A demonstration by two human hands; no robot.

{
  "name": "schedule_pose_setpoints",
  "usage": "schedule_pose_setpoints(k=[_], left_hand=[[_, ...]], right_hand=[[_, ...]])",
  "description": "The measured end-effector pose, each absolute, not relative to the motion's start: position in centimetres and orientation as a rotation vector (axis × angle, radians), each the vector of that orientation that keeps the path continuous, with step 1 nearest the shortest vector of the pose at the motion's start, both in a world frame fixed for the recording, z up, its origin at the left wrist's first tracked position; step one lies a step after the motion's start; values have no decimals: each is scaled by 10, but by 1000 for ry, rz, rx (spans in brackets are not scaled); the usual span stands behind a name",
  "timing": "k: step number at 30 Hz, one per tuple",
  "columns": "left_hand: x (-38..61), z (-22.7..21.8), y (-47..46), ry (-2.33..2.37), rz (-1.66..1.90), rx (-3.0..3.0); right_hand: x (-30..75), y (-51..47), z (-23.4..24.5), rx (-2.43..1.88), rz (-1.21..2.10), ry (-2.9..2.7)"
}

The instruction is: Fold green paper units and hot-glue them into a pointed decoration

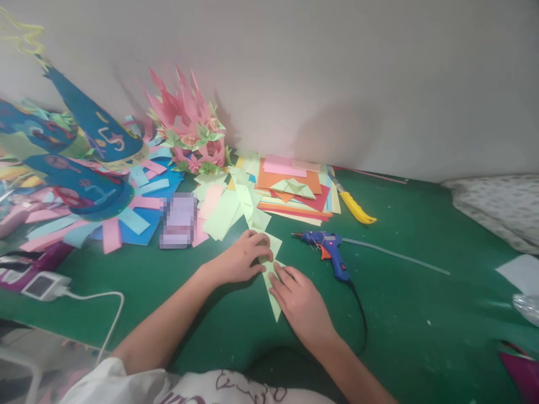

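A pale green piece of folded paper (272, 264) lies on the green table surface (404, 303), its pointed end toward me. My left hand (242, 258) rests on its upper part with the fingers curled and pressing the fold down. My right hand (298, 300) lies over the lower part, fingers flat and together on the paper. Both hands press the same piece.
A blue glue gun (330, 252) with a glue stick lies just right of my hands, its black cord trailing toward me. Beyond are a stack of coloured paper (295, 188), a yellow utility knife (356, 207), a pink paper flower craft (187, 123), blue paper cones (90, 126) and a white charger (44, 285).
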State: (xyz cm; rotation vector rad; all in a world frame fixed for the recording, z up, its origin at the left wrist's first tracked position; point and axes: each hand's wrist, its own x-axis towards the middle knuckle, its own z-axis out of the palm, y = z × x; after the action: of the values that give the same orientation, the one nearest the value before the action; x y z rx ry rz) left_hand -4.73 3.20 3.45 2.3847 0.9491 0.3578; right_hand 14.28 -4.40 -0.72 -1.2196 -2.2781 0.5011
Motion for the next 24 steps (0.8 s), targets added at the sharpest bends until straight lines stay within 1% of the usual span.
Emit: schedule_pose_setpoints(k=[4, 6, 9, 11, 14, 16, 24], left_hand=[[-46, 35, 32, 956, 362, 2382], [-46, 35, 32, 963, 355, 2361], [-47, 35, 33, 983, 327, 2326], [-47, 36, 34, 993, 320, 2296], [-47, 36, 34, 1002, 334, 2253], [-47, 36, 34, 1003, 346, 2238], [-48, 33, 34, 1004, 367, 2226]], right_hand=[[146, -41, 9, -1181, 327, -2437], [157, -36, 24, -1230, 350, -2369], [185, -25, 41, -1466, 230, -2083], [207, -17, 46, -1754, 154, -1913], [231, -9, 43, -2072, 260, -1813], [237, -7, 36, -2181, 369, -1796], [236, 0, 21, -2217, 441, -1812]])
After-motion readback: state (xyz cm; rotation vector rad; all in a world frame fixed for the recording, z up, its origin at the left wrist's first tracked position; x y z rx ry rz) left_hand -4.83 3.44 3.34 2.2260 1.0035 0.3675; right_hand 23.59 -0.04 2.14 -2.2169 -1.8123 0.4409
